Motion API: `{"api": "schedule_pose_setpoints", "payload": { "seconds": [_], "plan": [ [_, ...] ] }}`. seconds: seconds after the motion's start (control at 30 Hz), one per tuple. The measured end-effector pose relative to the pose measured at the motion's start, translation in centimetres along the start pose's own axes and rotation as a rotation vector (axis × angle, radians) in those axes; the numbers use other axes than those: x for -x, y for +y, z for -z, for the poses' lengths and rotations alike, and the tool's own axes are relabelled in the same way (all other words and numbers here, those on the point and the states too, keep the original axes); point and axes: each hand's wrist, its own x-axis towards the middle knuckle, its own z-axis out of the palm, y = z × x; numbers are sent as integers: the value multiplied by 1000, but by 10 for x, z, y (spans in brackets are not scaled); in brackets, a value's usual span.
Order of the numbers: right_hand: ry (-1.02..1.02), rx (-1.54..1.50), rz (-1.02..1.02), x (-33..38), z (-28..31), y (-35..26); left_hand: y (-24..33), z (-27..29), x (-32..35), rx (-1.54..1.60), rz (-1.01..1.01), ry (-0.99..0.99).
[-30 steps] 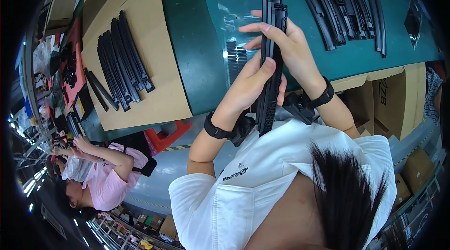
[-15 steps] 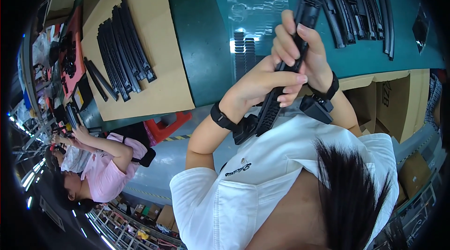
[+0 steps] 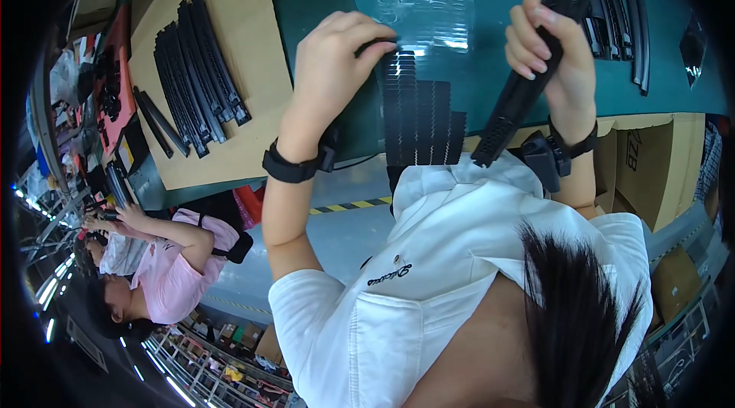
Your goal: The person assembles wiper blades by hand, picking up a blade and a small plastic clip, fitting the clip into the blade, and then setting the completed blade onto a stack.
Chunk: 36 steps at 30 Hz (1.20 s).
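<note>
My right hand grips a long black plastic bar, ribbed along its length and held tilted above the table's near edge. To the left, my left hand pinches a thin black strip between thumb and fingertips; the fingers hide most of it. Just beside those fingertips lie several flat black strips, side by side with jagged seams and stepped far ends, reaching to the near edge. Under their far ends is a clear plastic sheet on the green table.
On the left, a cardboard sheet carries several black bars. More black bars lie at the far right. A cardboard box stands below the right edge. A co-worker in pink works at the left.
My left hand has let go of the bar and moved left to the flat strips, where it pinches one. My right hand has shifted right with the bar.
</note>
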Motion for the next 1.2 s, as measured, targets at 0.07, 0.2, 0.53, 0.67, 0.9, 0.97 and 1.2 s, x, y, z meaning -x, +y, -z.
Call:
{"api": "schedule_pose_setpoints", "payload": {
  "seconds": [0.07, 0.2, 0.53, 0.67, 0.9, 0.97, 1.2],
  "plan": [
    [32, 30, -28, 1, 0, 12, 0, -9, -2, -33, -82, -97],
    [50, 73, -145, 1, 0, 21, -9, -16, -8, -30, -186, -204],
    [16, 79, -256, 5, 1, 30, -16, -21, -17, 35, -306, -283],
    [-49, 90, -279, 6, -1, 32, -14, -22, -24, 26, -328, -328],
    [-79, 101, -268, 9, -6, 32, -10, -25, -33, -44, -316, -458],
    [-82, 94, -267, 9, -5, 31, -10, -25, -35, -31, -306, -469],
    [-71, 82, -260, 9, -5, 32, -13, -27, -31, 32, -261, -450]
  ]
}}
